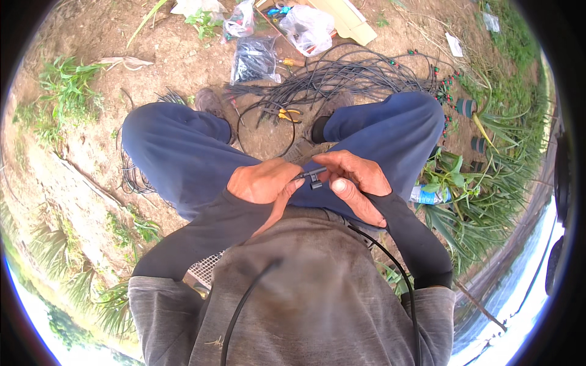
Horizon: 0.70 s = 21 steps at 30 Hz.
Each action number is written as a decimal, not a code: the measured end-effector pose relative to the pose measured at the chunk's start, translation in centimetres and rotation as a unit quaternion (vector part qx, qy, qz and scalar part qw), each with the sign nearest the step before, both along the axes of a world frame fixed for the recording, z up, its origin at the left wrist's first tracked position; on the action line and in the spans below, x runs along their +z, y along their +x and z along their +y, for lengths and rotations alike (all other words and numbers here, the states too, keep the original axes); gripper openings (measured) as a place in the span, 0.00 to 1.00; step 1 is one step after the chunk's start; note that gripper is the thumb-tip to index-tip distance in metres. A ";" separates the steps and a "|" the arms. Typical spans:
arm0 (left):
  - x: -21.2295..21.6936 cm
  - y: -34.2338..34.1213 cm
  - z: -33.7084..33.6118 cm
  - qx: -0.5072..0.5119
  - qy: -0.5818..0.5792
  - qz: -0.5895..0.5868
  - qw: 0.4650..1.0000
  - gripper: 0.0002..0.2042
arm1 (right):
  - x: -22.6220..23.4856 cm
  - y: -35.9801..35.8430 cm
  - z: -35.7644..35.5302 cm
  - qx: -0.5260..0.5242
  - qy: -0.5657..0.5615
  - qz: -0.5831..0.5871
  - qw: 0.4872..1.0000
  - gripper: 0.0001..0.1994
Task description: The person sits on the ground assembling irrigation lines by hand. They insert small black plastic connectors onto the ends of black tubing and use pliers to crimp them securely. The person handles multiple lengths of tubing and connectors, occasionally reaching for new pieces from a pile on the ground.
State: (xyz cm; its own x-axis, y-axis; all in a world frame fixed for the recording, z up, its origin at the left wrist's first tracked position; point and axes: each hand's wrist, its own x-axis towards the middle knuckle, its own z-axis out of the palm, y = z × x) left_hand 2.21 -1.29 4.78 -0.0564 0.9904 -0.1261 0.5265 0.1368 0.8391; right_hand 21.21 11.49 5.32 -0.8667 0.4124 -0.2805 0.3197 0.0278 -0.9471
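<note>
Above my lap, my left hand (264, 183) is closed, pinching a thin black tube-like piece (314, 173) between thumb and fingers. A short black stub (316, 184) hangs from its side; its exact kind is too small to tell. My right hand (359, 181) is beside the other end, fingers bent and thumb apart from them. Its fingertips are at or just above the piece's end; I cannot tell whether they touch it. On the ground beyond my lap lies a large bundle of thin black tubes (366, 74), with yellow-handled pliers (288, 114) at its near side.
At the back are a clear bag of black parts (254, 59), an open box (345, 21) and a white plastic bag (307, 29). Red and green fittings (444, 91) lie right of the tubes. A blue-labelled bottle (430, 194) is beside my right knee, among green plants (488, 201).
</note>
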 end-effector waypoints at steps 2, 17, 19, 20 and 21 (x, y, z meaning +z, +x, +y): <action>0.1 0.4 -0.2 0.001 0.031 0.029 0.999 0.08 | 0.1 0.0 -0.2 -0.001 -0.102 -0.036 0.994 0.17; 0.3 -0.7 -0.4 -0.072 -0.193 -0.229 0.951 0.08 | -0.3 0.1 -0.7 0.125 0.279 0.025 0.952 0.09; 0.5 -0.9 -0.4 -0.068 -0.219 -0.242 0.943 0.08 | 0.2 0.0 -0.8 0.118 0.328 0.044 0.936 0.10; 0.6 -1.0 -0.4 -0.067 -0.231 -0.247 0.938 0.08 | 0.1 0.0 -0.8 0.129 0.345 0.038 0.929 0.10; 0.6 -0.9 -0.5 -0.072 -0.248 -0.251 0.933 0.08 | -0.1 0.2 -0.7 0.139 0.361 0.032 0.921 0.10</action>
State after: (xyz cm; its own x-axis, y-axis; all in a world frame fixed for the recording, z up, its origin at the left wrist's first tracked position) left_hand 1.28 -1.75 5.39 0.2616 0.7964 -0.5452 0.1262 0.5318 0.8374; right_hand 21.43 10.75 5.23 -0.9723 0.2308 0.0361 0.1488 0.7309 -0.6660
